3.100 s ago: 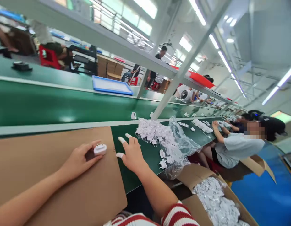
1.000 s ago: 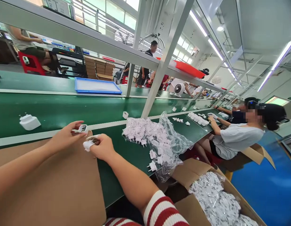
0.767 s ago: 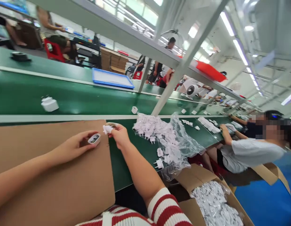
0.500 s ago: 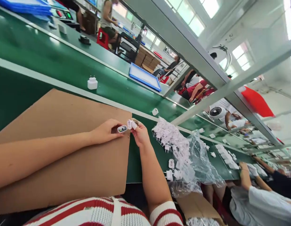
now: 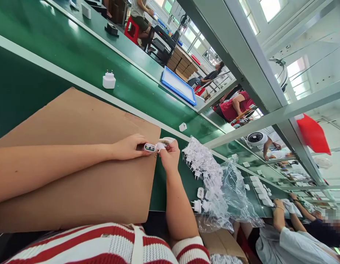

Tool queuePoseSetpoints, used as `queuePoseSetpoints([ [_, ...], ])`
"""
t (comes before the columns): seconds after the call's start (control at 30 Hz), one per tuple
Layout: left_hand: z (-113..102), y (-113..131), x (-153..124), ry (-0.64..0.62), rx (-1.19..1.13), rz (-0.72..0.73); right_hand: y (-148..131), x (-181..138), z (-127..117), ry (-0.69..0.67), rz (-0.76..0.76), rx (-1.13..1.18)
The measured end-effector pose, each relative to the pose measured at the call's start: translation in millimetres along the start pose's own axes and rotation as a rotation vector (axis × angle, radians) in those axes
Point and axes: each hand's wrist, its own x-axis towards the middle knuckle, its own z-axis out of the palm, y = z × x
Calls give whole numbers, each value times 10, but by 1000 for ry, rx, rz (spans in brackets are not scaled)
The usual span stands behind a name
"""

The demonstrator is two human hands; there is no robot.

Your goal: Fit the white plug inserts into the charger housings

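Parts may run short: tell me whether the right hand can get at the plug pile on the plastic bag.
Probably yes: the right hand sits just beside the plug pile, nothing between them, though its fingers pinch a small white piece.

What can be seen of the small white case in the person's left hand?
The white case is a small rounded shell, plastic by its look, with a dark opening on the side that faces the camera; what is inside is too small to tell. The left hand pinches it with its fingertips, roughly level, over the far edge of the cardboard sheet. The right hand holds a white plug piece close against its end; whether they touch cannot be told.
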Motion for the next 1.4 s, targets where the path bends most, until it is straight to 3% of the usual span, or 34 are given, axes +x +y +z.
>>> queuePoseSetpoints([
  [0.17, 16, -18, -2, 4, 6, 2, -31, -21, -55, -205, -26, -3],
  [0.33, 27, -50, 4, 14, 3, 4, -53, -96, -75, -147, -242, -428],
  [0.4, 29, -52, 5, 14, -2, 9, -50, -110, -69, -183, -304, -541],
  [0.7, 33, -47, -8, 13, -27, 12, -170, -48, -1, -311, -362, -947],
  [0.93, 54, -88, 6, 14, -17, 17, -299, 10, 53, -382, -334, -1018],
  [1.13, 73, -96, 0, 36, -9, 44, -247, 23, 49, -372, -334, -1026],
  [1.4, 12, -89, 80, 47, 67, 14, -5, 53, 102, -192, -311, -828],
])
